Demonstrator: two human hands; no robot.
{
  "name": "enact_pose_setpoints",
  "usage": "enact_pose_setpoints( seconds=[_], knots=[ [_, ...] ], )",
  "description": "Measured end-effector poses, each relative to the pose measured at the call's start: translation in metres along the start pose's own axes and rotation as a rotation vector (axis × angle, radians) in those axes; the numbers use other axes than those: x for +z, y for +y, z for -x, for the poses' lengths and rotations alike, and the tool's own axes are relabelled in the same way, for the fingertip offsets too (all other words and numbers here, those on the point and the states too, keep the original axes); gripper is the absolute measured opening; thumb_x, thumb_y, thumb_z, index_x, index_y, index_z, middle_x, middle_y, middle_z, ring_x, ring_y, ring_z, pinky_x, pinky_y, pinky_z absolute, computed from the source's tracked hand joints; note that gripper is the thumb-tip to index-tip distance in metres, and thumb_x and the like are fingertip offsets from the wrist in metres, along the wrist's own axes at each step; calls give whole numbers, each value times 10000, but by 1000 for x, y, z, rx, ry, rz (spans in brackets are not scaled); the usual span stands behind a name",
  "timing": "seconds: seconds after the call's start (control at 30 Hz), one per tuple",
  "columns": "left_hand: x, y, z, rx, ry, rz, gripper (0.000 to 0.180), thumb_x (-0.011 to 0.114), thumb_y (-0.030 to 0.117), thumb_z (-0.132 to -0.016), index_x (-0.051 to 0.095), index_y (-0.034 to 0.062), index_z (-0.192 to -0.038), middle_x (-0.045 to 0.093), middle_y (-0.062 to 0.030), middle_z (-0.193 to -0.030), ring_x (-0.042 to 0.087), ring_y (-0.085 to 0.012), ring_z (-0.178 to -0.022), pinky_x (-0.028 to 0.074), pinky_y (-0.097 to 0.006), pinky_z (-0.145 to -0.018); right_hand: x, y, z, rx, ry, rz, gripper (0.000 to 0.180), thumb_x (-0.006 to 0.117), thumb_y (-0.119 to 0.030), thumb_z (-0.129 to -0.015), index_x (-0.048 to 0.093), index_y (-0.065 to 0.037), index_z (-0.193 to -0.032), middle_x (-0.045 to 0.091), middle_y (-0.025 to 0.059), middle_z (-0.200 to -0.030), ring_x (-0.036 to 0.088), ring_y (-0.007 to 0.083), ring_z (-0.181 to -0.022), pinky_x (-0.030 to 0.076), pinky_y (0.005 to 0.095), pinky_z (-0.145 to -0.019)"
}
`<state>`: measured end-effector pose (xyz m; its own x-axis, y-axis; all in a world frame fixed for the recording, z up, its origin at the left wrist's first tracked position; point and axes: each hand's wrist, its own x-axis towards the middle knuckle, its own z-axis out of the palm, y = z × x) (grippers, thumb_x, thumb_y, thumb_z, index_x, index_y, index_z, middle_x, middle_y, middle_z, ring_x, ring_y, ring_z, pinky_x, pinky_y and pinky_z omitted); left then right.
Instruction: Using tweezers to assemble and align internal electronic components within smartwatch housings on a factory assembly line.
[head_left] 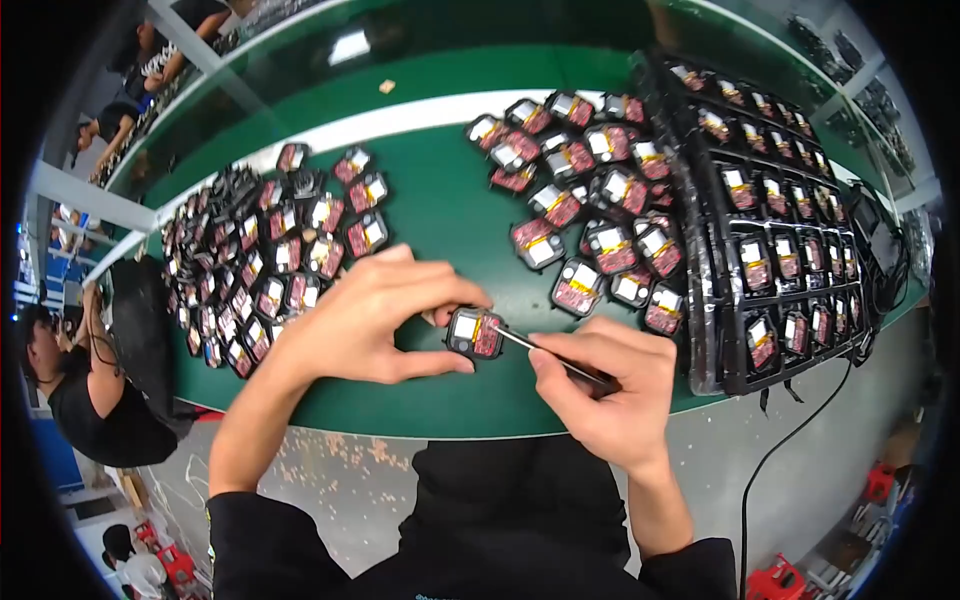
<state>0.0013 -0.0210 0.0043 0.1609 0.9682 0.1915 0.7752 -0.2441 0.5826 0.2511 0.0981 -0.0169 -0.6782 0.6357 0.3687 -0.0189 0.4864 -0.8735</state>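
Near the front edge of the green table, my left hand grips a small black-cased electronic module between thumb and fingers. The module shows a reddish circuit board, a pale rectangular part and a round dark part. My right hand is closed around a slim dark-handled tool with a thin pale tip, perhaps tweezers. Its tip reaches the module's circuit board, on the side facing my right hand. Whether the tip touches or hovers just above I cannot tell.
A large pile of similar modules covers the table's left side. Another group lies to the right. Beyond that, a black compartment tray holds rows of modules. A black cable hangs at the right. A person sits at the far left.
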Motion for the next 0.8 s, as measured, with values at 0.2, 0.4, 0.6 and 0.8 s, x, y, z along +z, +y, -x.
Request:
enact_pose_setpoints(
  seconds=[0.2, 0.4, 0.6, 0.8],
  knots=[
    [0, 5, -2, -69, 20, 48, 508, 990, 240, -779, 797, 97, -1227, 660, 2, -823, 572, -156, -726, 416, -329, -705, -5, -1, 2, 61, 10, -150, 146, 830, 60, -878, 848, 46, -1022, 690, 21, -713, 547, 35, -583, 351, 225, -517],
    [-30, -12, -55, -114, 164, -40, 441, 936, 238, -841, 784, 68, -1218, 706, -45, -945, 543, -129, -692, 439, -301, -632, -3, 9, 2, 21, 96, -186, 144, 842, 23, -866, 854, 17, -1009, 696, 28, -713, 565, 52, -566, 390, 224, -511],
    [-20, -53, -106, 55, 268, -213, 468, 790, 246, -1017, 688, 42, -1426, 686, -152, -1331, 635, -338, -1255, 494, -440, -1117, -1, 2, 2, 85, 90, -261, 149, 838, 34, -874, 857, 28, -1021, 719, 28, -739, 593, 39, -611, 406, 214, -535],
    [-42, -62, -68, -170, 405, -453, 383, 764, 265, -1025, 737, 37, -1331, 718, -176, -1321, 650, -381, -1318, 491, -462, -1153, -2, 7, 5, 115, 121, -260, 143, 835, 34, -871, 855, 35, -1012, 719, 24, -742, 596, 38, -613, 410, 214, -538]
  ],
)
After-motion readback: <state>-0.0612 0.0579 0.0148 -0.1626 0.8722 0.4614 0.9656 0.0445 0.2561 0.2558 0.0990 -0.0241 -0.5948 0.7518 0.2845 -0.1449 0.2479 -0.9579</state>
